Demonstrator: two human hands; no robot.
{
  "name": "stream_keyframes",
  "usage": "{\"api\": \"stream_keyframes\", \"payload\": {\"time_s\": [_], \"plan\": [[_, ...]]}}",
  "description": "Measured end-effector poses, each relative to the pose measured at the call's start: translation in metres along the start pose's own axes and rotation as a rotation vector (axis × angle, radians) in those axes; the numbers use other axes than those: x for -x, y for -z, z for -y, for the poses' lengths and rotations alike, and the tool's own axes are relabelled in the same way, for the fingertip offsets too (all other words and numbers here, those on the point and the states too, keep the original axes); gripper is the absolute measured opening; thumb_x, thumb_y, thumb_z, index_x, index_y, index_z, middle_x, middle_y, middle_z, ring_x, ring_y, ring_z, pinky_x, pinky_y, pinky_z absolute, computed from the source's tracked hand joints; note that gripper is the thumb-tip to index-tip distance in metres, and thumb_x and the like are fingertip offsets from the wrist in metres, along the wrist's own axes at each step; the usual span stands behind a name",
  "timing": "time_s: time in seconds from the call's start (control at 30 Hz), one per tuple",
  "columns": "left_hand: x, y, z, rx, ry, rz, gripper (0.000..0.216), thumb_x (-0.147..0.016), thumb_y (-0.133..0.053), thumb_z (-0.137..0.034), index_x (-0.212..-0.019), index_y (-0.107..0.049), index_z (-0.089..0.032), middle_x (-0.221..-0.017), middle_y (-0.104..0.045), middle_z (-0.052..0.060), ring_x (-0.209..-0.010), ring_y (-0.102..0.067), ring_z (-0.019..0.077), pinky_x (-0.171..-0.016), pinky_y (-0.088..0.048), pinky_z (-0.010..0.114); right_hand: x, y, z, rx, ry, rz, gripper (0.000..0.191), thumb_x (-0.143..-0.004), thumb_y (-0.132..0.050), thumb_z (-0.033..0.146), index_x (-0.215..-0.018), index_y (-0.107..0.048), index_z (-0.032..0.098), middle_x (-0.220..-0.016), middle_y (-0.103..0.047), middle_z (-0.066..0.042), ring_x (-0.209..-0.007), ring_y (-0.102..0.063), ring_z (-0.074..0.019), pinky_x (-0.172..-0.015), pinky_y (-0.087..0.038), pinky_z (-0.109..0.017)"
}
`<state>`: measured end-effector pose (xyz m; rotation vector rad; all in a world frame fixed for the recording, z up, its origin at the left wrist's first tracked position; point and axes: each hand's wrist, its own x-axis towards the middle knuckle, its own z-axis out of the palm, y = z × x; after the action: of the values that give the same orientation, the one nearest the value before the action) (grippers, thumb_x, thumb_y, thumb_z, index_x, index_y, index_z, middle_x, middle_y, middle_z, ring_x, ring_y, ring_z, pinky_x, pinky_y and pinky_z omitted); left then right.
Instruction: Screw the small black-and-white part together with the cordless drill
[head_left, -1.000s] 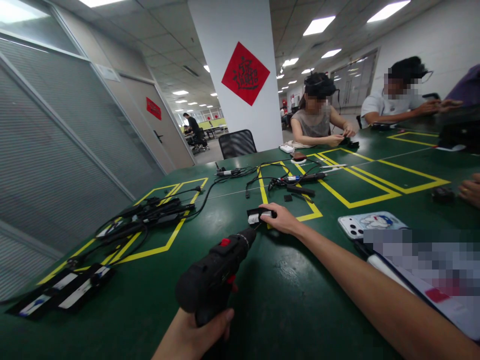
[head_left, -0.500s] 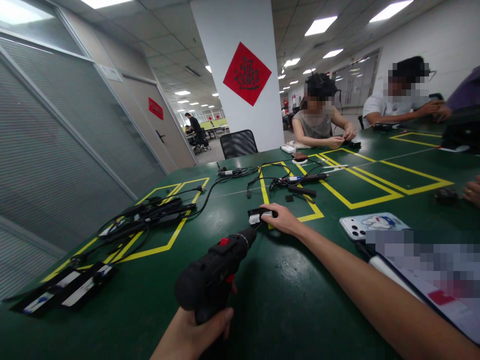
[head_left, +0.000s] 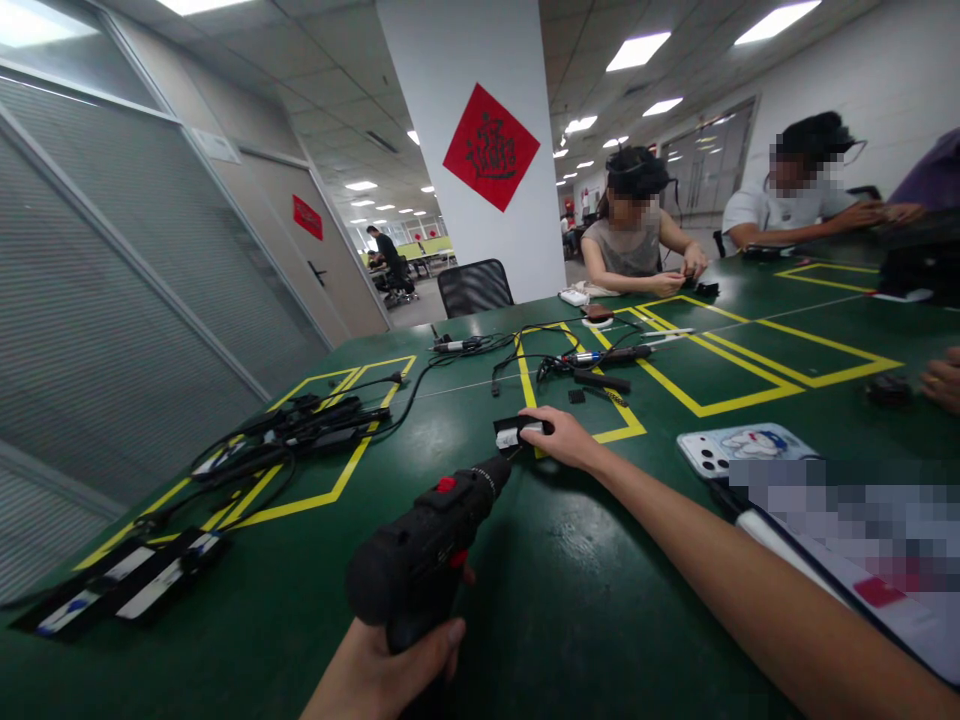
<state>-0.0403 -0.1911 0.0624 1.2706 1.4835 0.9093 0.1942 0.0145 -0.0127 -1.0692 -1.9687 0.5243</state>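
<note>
My left hand (head_left: 394,655) is wrapped round the grip of a black cordless drill (head_left: 420,540) with red switches, its chuck angled forward and right. The bit end lies close to a small black part with a white label (head_left: 508,437); whether they touch I cannot tell. Around this part the fingers of my right hand (head_left: 556,436) are closed, holding it low over the green table (head_left: 570,610). The far side of the part is hidden by my fingers.
Black cables and adapters (head_left: 300,440) lie in a pile at the left, with black-and-white strips (head_left: 161,585) nearer. A pen-shaped electric tool (head_left: 607,357) and a small black square (head_left: 576,397) lie beyond my right hand. A phone (head_left: 750,450) is at the right. Co-workers sit across.
The view has shifted very slightly. Both hands, the drill and the labelled part keep nearly the same positions relative to each other.
</note>
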Motion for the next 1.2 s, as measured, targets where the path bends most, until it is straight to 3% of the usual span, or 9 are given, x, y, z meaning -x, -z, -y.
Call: {"api": "stream_keyframes", "payload": {"time_s": [0.33,1.2], "plan": [[0.003,-0.002,0.000,0.034,-0.018,-0.036,0.053,-0.061,-0.078,-0.032,-0.106,-0.060,-0.013,-0.044,-0.058,-0.004,-0.041,-0.049,0.0130,-0.044,-0.036,0.023,0.000,-0.001,-0.002,-0.011,0.012,-0.001,0.033,-0.092,-0.057,0.035,-0.120,-0.056,0.017,-0.119,-0.059,-0.008,-0.105,-0.059,-0.0223,-0.092,-0.048,-0.046],[0.002,0.002,-0.009,-0.049,0.001,0.033,0.042,-0.059,-0.078,-0.038,-0.091,-0.064,-0.013,-0.047,-0.058,-0.003,-0.043,-0.049,0.0131,-0.047,-0.038,0.024,0.001,0.000,0.000,-0.026,0.020,-0.006,0.032,-0.092,-0.057,0.035,-0.118,-0.057,0.017,-0.116,-0.061,-0.008,-0.102,-0.060,-0.0214,-0.090,-0.048,-0.045]]}}
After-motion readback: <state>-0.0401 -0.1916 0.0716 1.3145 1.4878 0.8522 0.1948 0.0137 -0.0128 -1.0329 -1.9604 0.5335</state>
